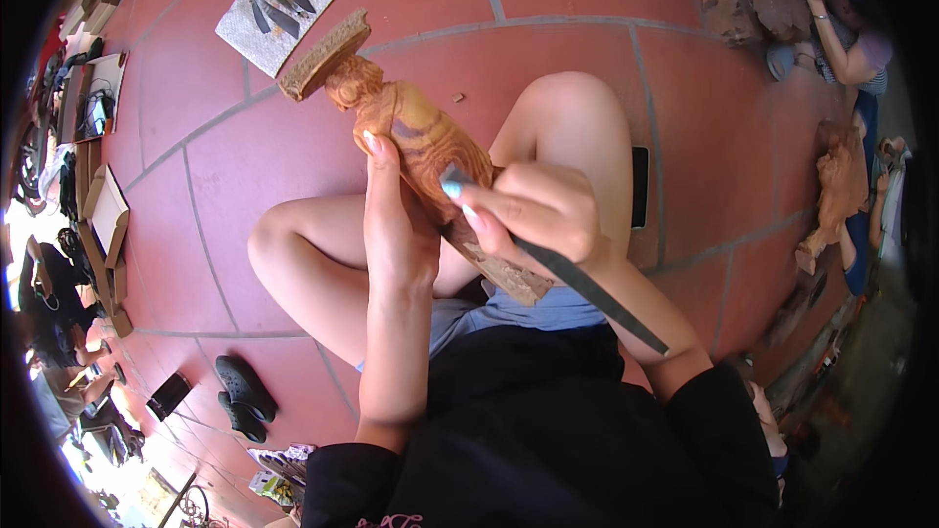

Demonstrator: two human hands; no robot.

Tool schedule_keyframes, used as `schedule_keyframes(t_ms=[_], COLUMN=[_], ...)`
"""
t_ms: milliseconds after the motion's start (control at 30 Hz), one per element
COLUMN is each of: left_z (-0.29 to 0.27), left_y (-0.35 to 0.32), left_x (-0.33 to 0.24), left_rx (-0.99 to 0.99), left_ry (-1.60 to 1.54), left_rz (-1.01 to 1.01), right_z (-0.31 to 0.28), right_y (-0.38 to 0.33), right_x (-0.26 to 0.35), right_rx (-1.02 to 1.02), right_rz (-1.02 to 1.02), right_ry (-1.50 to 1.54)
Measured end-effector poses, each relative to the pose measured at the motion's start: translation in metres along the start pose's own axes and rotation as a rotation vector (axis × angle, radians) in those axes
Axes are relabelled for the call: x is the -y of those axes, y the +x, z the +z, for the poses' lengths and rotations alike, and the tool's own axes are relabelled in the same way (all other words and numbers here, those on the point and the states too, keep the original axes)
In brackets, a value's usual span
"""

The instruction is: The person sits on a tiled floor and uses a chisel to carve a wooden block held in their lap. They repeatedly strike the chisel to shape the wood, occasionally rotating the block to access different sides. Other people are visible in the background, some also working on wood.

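Note:
A wooden carving (pixel 426 127) of reddish-brown, banded wood lies slanted above my crossed legs, its rough flat base-like end pointing to the upper left. My left hand (pixel 399 235) grips it from below, thumb up along its side and the other fingers hidden behind it. In my right hand (pixel 548 210) is a long, flat, dark grey file (pixel 602 301), pinched near its front end. The file's front tip meets the carving's smooth side by my fingertips, while its tapered tail sticks out past my right wrist. A rougher pale end of the wood shows below, near my lap.
Several dark flat tools lie on a pale cloth (pixel 240 24) on the red tiled floor. A black phone-like slab (pixel 640 186) rests beside my right knee. Dark clogs (pixel 245 391) sit at the left. Other people with carvings (pixel 836 186) are at the right; boxes (pixel 106 215) line the left.

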State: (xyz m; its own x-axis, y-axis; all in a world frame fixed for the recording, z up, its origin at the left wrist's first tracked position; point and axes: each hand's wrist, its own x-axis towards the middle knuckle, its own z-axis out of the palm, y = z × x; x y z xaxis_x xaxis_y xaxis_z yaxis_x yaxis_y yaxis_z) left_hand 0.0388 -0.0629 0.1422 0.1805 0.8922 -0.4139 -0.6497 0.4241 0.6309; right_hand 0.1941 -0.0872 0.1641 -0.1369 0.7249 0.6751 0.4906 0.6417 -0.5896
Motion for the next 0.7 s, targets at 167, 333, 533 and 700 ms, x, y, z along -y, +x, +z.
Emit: schedule_keyframes(t_ms=[167,333,533,700], left_z=[0.004,0.003,0.003,0.002], left_y=[0.002,0.003,0.004,0.003], left_x=[-0.002,-0.001,-0.001,0.005], left_rx=[-0.012,-0.028,-0.012,-0.046], left_ry=[0.037,0.053,0.071,0.089], left_rz=[-0.001,0.004,0.017,0.005], right_z=[0.013,0.003,0.01,0.008], right_y=[-0.013,-0.009,-0.012,0.002], right_x=[-0.015,-0.015,-0.024,-0.024], right_rx=[-0.031,0.036,-0.018,-0.036], right_rz=[-0.024,-0.013,-0.034,-0.01], right_ry=[-0.013,-0.035,-0.051,0.032])
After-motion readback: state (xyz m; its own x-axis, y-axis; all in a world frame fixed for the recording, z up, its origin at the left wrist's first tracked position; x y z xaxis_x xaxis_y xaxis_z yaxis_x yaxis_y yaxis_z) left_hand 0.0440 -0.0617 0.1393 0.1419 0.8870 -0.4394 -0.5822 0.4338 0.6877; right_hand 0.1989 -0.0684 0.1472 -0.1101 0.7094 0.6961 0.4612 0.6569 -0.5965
